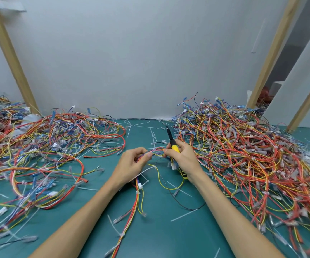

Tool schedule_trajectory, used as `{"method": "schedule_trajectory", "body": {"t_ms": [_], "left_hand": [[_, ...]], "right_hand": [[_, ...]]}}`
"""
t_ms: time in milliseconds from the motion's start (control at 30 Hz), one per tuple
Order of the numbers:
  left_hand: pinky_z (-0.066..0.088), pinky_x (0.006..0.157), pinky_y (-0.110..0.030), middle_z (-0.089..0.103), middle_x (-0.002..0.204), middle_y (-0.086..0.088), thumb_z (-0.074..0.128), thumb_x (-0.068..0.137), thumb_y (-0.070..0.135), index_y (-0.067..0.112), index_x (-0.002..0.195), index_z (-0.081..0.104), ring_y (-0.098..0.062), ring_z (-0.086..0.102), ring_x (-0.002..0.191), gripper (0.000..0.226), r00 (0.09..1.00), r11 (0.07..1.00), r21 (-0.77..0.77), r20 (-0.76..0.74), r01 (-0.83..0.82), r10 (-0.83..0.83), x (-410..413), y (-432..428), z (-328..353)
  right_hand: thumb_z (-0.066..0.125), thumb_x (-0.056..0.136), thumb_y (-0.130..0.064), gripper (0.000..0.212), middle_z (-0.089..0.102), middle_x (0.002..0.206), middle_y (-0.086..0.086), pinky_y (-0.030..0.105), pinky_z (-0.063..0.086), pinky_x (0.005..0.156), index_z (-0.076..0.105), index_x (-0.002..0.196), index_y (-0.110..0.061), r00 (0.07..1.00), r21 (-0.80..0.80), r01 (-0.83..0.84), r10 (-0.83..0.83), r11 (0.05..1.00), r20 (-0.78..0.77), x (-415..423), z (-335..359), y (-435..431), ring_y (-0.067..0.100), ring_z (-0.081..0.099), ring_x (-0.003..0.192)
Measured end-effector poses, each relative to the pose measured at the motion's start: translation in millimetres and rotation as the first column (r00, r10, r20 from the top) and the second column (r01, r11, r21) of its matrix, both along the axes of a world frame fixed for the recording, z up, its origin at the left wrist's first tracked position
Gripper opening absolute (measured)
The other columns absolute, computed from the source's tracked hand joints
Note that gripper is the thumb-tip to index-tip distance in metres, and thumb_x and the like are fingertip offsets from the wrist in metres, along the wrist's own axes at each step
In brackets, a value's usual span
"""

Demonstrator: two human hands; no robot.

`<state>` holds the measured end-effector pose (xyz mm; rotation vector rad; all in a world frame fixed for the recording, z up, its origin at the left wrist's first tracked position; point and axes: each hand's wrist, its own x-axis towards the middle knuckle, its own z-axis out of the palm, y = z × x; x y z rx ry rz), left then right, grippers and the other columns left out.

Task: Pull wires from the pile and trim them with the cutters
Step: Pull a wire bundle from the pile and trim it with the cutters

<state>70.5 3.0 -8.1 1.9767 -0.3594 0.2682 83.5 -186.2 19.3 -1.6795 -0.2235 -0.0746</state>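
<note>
A bundle of red, yellow, orange and blue wires [139, 197] stretches between my two hands above the green mat [161, 229], and its tail trails toward me. My left hand [131, 165] pinches the bundle at its upper end. My right hand [183, 159] grips the yellow-and-black cutters [173, 145], their black tip pointing up and away, while its fingertips also pinch the same bundle near a white tie. A big wire pile [247, 151] lies to the right. Another wire pile [38, 146] spreads on the left.
Cut white zip ties [151, 132] and short scraps litter the mat between the piles. A loose yellow wire [169, 183] and a black wire [185, 205] loop under my right wrist. Wooden posts [10, 58] lean against the grey back wall.
</note>
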Motion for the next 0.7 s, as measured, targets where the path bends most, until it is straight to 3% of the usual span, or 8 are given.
{"method": "schedule_trajectory", "body": {"t_ms": [67, 200, 367, 433, 533, 700], "left_hand": [[0.028, 0.047, -0.019, 0.043, 0.052, 0.01, 0.054, 0.098, 0.03, 0.014, 0.076, 0.058, -0.008, 0.035, 0.048, 0.028, 0.997, 0.998, -0.057, -0.065, 0.038, -0.042, -0.3, -4.0, 2.0], [0.036, 0.041, -0.019, 0.043, 0.052, 0.003, 0.041, 0.103, 0.028, 0.012, 0.078, 0.051, -0.009, 0.042, 0.041, 0.031, 0.91, 0.922, -0.355, -0.312, 0.155, -0.273, -1.2, -22.5, 11.7], [0.028, 0.042, -0.021, 0.035, 0.05, 0.005, 0.036, 0.1, 0.038, 0.016, 0.071, 0.051, -0.011, 0.03, 0.043, 0.039, 0.78, 0.823, -0.558, -0.466, 0.106, -0.417, 1.5, -34.0, 11.5], [0.028, 0.043, -0.023, 0.037, 0.052, 0.004, 0.043, 0.092, 0.04, 0.016, 0.07, 0.055, -0.013, 0.03, 0.044, 0.035, 0.761, 0.802, -0.584, -0.464, 0.122, -0.454, 3.4, -30.3, 11.5], [0.04, 0.047, -0.019, 0.054, 0.056, 0.0, 0.055, 0.081, 0.036, 0.012, 0.074, 0.068, -0.011, 0.048, 0.046, 0.028, 0.735, 0.783, -0.593, -0.445, 0.187, -0.512, 4.7, -21.2, 12.9], [0.043, 0.062, -0.018, 0.07, 0.076, -0.005, 0.066, 0.081, 0.043, 0.013, 0.088, 0.077, -0.009, 0.056, 0.061, 0.033, 0.723, 0.783, -0.564, -0.422, 0.264, -0.547, 3.0, -8.5, 11.6]], "right_hand": [[0.067, 0.086, 0.0, 0.014, 0.065, 0.07, 0.002, 0.021, 0.052, 0.069, 0.059, 0.082, -0.012, 1.0, 0.021, 0.014, -0.015, 1.0, 0.014, 0.0, -1.8, 0.2, 0.014, 0.065, 0.07], [0.067, 0.086, 0.001, 0.013, 0.059, 0.067, -0.002, 0.015, 0.047, 0.061, 0.058, 0.082, -0.007, 0.997, 0.097, 0.068, -0.072, 0.993, 0.036, 0.6, -4.8, -5.1, 0.006, 0.058, 0.061], [0.066, 0.088, -0.003, 0.013, 0.057, 0.061, -0.009, 0.014, 0.043, 0.058, 0.059, 0.081, -0.01, 0.995, 0.066, 0.067, -0.072, 0.996, 0.073, 1.3, -10.3, -12.0, 0.005, 0.053, 0.058], [0.067, 0.088, -0.004, 0.014, 0.056, 0.061, -0.01, 0.016, 0.043, 0.059, 0.059, 0.08, -0.011, 0.993, 0.037, 0.071, -0.075, 0.997, 0.096, 0.8, -11.7, -10.1, 0.006, 0.051, 0.059], [0.071, 0.083, -0.011, 0.014, 0.055, 0.06, -0.011, 0.019, 0.041, 0.058, 0.059, 0.077, -0.015, 0.99, 0.019, 0.073, -0.074, 0.997, 0.121, 0.3, -11.0, -7.3, 0.007, 0.049, 0.059], [0.069, 0.074, -0.027, 0.015, 0.052, 0.062, -0.01, 0.021, 0.039, 0.059, 0.059, 0.074, -0.015, 0.983, 0.015, 0.104, -0.105, 0.994, 0.148, -3.1, -11.7, -3.1, 0.009, 0.045, 0.06]]}}
